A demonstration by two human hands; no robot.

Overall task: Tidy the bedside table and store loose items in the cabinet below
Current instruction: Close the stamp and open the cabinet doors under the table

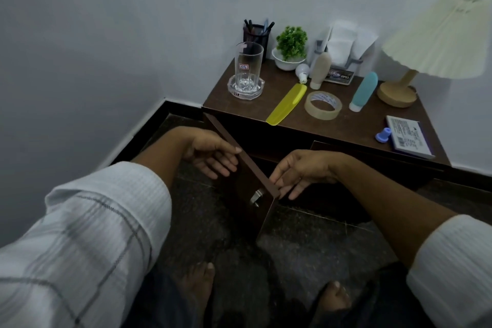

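Observation:
The brown bedside table [239, 104] carries loose items: a yellow comb [286, 104], a roll of tape [322, 105], a teal tube [364, 91], a beige bottle [320, 70], a light bulb [302, 72], a white box [408, 136] and a small blue cap [383, 134]. The left cabinet door [247, 181] below stands swung out, with a metal handle [257, 197]. My left hand [210, 153] touches the door's top edge, thumb on it, fingers spread. My right hand [300, 170] rests its fingertips on the door's outer top corner.
A glass [248, 68] stands in a clear ashtray at the table's left. A pen holder [257, 34], a potted plant [290, 46], a tissue holder [343, 45] and a lamp [436, 42] line the back. The wall corner is at the left; my bare feet are on the dark floor.

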